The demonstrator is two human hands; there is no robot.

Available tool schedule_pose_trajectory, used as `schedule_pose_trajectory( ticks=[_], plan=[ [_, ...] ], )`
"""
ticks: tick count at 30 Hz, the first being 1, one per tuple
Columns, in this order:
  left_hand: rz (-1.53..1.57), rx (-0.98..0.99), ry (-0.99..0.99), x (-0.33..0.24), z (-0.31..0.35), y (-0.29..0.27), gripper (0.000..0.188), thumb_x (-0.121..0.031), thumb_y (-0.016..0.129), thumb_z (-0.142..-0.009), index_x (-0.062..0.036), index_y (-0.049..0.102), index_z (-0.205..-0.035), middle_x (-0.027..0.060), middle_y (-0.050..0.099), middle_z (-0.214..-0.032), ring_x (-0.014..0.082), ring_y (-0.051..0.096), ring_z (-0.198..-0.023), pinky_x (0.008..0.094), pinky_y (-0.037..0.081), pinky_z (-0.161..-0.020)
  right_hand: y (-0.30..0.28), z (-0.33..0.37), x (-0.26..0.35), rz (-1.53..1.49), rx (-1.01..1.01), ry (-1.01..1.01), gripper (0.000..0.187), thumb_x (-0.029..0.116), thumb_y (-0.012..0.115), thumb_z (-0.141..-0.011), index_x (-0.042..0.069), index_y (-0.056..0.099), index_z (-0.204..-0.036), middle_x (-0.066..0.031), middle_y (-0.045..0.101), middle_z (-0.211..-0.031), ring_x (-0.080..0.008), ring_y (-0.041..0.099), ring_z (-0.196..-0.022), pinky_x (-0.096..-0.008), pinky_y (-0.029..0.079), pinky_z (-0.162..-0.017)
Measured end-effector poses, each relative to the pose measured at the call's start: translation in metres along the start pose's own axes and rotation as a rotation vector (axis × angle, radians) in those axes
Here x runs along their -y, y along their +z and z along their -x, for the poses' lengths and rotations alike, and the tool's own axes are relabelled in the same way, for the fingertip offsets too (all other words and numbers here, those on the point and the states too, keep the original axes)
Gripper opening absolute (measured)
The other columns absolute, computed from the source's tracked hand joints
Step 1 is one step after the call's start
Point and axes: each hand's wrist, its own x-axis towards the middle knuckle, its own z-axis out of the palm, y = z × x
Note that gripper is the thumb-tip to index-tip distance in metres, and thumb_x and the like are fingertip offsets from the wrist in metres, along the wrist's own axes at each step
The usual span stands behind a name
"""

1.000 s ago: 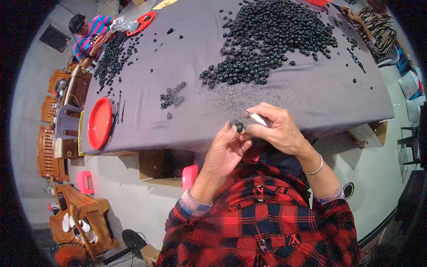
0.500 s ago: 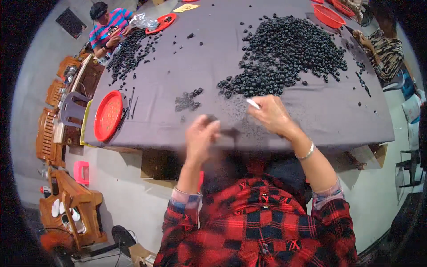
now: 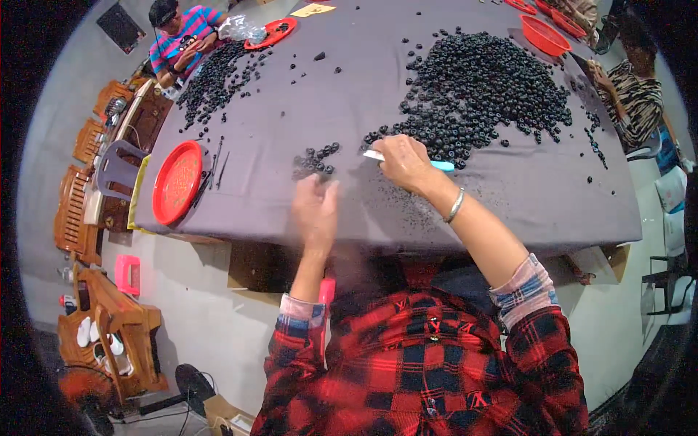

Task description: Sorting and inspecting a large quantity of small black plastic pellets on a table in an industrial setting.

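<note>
A: Right hand (image 3: 404,161)?

B: Out over the grey cloth (image 3: 523,185), at the near edge of the big pile (image 3: 483,91) of small black round pieces. Fingers closed around a thin tool (image 3: 442,166), white tip poking out to the left of the fist, light blue end to the right. Silver bangle (image 3: 455,206) on the wrist.

A: Left hand (image 3: 314,207)?

B: Motion-blurred. Hangs over the cloth near the table's front edge, fingers pointing toward the small cluster (image 3: 317,158) of black pieces just ahead of it. Cannot tell if it is holding anything or whether the fingers are open or curled.

A: Hands together?

B: No, apart. Left sits nearer the person, right is further out and to the right.

A: Where are the pieces?

B: Big pile spreads across the table's right-centre, strays scattered around it. Small cluster lies separate, left of the right hand. Fine dark specks dust the cloth near the front edge, between the hands.

A: Other stuff?

B: Red plate (image 3: 177,182) at the left edge of the table, a couple of thin dark sticks beside it. Second pile (image 3: 214,76) far left, with a person in a striped shirt (image 3: 182,33) sitting at it and a red tray (image 3: 270,33) near them. Red basket (image 3: 545,34) far right, another person (image 3: 632,87) in a patterned top there. Wearer has a red plaid shirt (image 3: 429,363). Wooden chairs (image 3: 76,211) on the floor, left.
</note>
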Motion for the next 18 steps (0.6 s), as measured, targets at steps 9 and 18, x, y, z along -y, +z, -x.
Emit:
schedule_pose_trajectory(
  ticks=[9,18],
  plan=[
    [1.253,0.570,-0.746,-0.077,0.020,-0.003,0.013,-0.012,0.053,-0.092,-0.0065,0.056,-0.103,-0.0001,0.060,-0.086,0.0066,0.054,-0.069,0.0224,0.046,-0.061,-0.067,0.071,0.026,-0.824,0.068,0.076,0.015,0.011,0.069,-0.074,0.001,0.063,-0.083,0.0006,0.057,-0.068,-0.0036,0.050,-0.066,-0.0211,0.042,-0.058],
    [1.429,0.871,-0.884,-0.100,0.048,-0.005,0.019,-0.016,0.061,-0.087,-0.0102,0.058,-0.106,-0.0003,0.062,-0.096,0.0096,0.059,-0.079,0.0267,0.049,-0.068,-0.087,0.132,0.024,-1.059,-0.062,0.126,0.016,0.002,0.070,-0.071,0.002,0.066,-0.087,0.0039,0.047,-0.069,-0.0043,0.045,-0.062,-0.0212,0.038,-0.055]
  ],
)
